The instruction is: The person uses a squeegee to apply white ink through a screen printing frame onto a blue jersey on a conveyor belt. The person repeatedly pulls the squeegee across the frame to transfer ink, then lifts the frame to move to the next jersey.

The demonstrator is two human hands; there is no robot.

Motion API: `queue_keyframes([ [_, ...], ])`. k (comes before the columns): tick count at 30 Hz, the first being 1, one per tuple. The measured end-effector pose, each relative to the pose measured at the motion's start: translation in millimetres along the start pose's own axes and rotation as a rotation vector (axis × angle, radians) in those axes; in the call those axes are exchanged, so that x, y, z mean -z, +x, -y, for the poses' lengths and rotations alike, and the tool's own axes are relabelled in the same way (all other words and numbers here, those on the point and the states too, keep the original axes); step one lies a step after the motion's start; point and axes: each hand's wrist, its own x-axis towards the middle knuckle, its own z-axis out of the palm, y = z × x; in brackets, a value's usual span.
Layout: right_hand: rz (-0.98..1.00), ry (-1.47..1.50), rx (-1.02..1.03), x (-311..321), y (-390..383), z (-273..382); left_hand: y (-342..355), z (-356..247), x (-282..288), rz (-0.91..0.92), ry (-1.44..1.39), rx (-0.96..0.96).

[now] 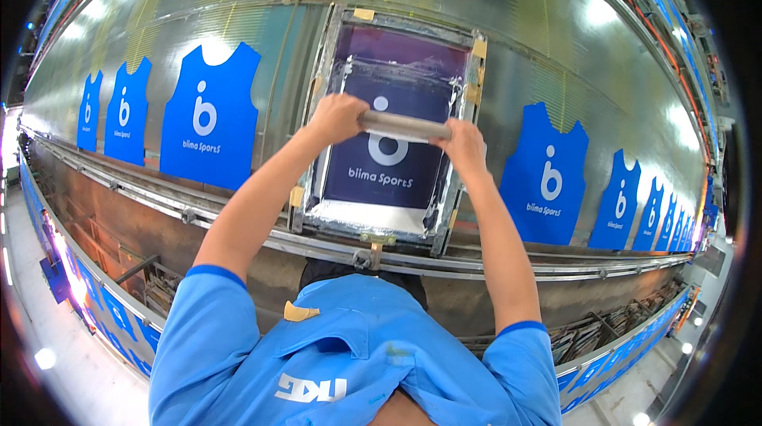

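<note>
A squeegee (406, 126) with a pale round bar lies across the middle of a screen printing frame (468, 120). My left hand (339, 118) is closed round the bar's left end. Round its right end my right hand (465, 142) is closed too. Within the frame, the dark mesh (357, 165) carries a light round design and lettering, partly hidden by the bar. A band of white ink (373, 215) lies along the mesh's near edge. Whether the squeegee's blade touches the mesh I cannot tell.
Blue sleeveless shirt panels with white prints lie along the long table (286, 69), such as one panel (208, 116) at left and another panel (544, 176) at right. A metal rail (341, 245) runs along the near edge. Bits of tape stick to the frame.
</note>
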Motion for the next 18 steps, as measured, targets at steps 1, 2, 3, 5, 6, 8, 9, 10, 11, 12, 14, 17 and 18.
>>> queue_keyframes([
  [1, -0.016, 0.019, 0.022, -8, -25, 5, -25, -7, -6, -0.011, -0.015, 0.001],
  [2, -0.032, 0.038, 0.043, -15, -50, 10, -51, -15, -13, -0.021, -0.031, 0.002],
  [3, -0.033, 0.064, 0.028, -20, -74, 17, -75, -23, -19, -0.025, -0.043, 0.001],
  [5, -0.046, 0.086, 0.021, -28, -120, 33, -122, -37, -32, -0.066, -0.083, -0.003],
  [6, -0.081, 0.075, 0.057, -37, -143, 32, -143, -46, -36, -0.107, -0.108, -0.014],
  [8, -0.065, 0.053, 0.09, -42, -162, 36, -166, -53, -39, -0.077, -0.044, 0.011],
  [9, -0.066, 0.041, 0.123, -44, -174, 39, -176, -60, -37, -0.037, -0.008, 0.011],
  [10, -0.042, 0.024, 0.128, -43, -183, 38, -182, -66, -35, 0.005, 0.028, 0.009],
  [11, -0.019, 0.008, 0.132, -41, -183, 34, -184, -70, -33, -0.016, 0.057, -0.031],
  [12, 0.005, -0.007, 0.139, -37, -177, 34, -179, -74, -26, -0.039, 0.087, -0.068],
  [14, 0.001, -0.014, 0.272, -31, -157, 27, -165, -74, -30, -0.095, 0.137, -0.082],
  [17, 0.128, 0.037, 0.238, -24, -130, 24, -138, -78, -44, 0.031, 0.121, 0.078],
  [18, 0.191, 0.078, 0.172, -24, -123, 19, -129, -79, -45, 0.088, 0.118, 0.126],
])
